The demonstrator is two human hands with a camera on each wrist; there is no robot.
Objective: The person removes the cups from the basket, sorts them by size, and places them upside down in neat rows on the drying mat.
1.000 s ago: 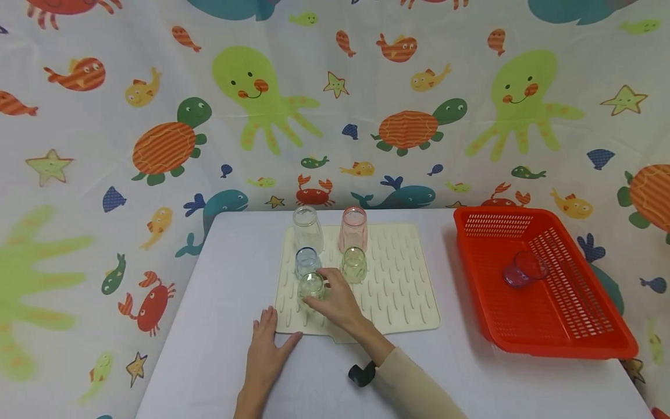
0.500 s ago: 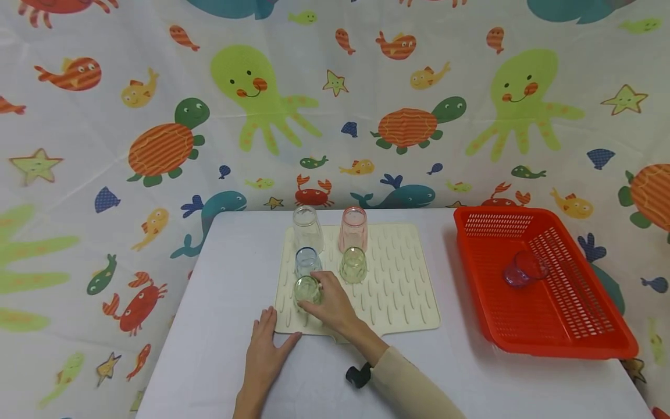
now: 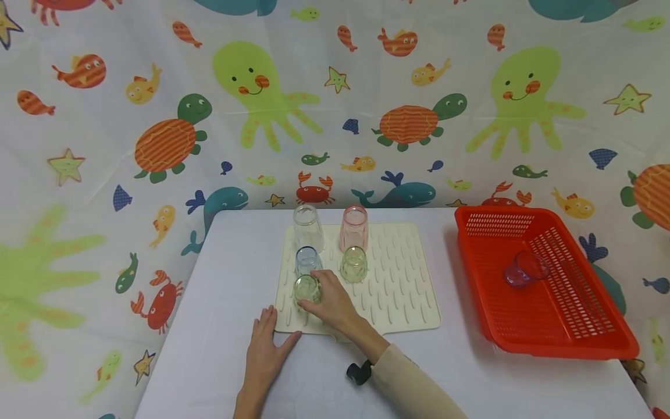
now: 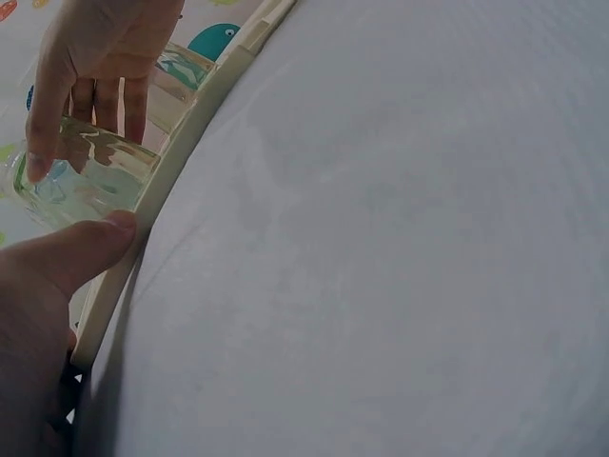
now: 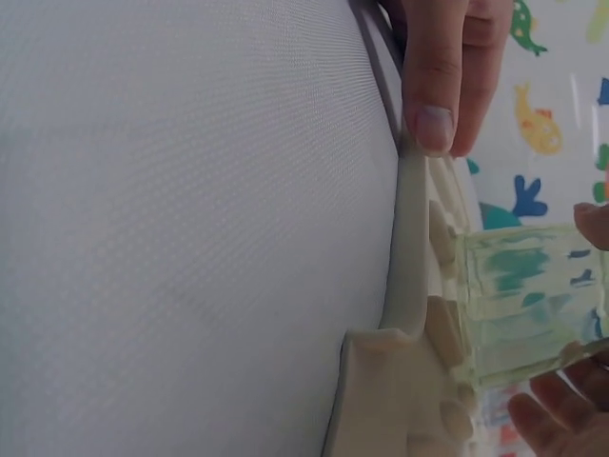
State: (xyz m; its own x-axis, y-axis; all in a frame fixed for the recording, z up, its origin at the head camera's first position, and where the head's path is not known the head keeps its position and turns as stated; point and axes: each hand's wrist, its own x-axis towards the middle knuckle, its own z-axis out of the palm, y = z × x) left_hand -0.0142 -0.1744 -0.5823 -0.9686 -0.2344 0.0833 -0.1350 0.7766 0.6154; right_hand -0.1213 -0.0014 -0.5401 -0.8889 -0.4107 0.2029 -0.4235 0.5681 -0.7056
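Observation:
In the head view, my right hand [image 3: 332,304] grips a pale green drinking glass [image 3: 306,289] between thumb and fingers. The glass stands over the near left part of a cream ridged drying mat [image 3: 395,279], and its base meets the ridges in the right wrist view. My left hand [image 3: 266,348] rests at the mat's near left corner, fingers straight along the side and thumb at the front edge. Just behind the held glass is a short blue-rimmed glass [image 3: 307,262]. A short yellow-green glass [image 3: 354,266] stands to its right.
At the mat's back stand a tall clear glass [image 3: 307,230] and a tall pink glass [image 3: 354,233]. On the right, a red plastic basket [image 3: 555,344] contains a purple glass [image 3: 518,273] lying on its side. A sea-animal printed curtain [image 3: 335,145] hangs behind the white table [image 3: 230,256].
My right hand has shifted the green glass slightly left on the mat, then stayed put over the last half second. My left hand has kept its place at the corner.

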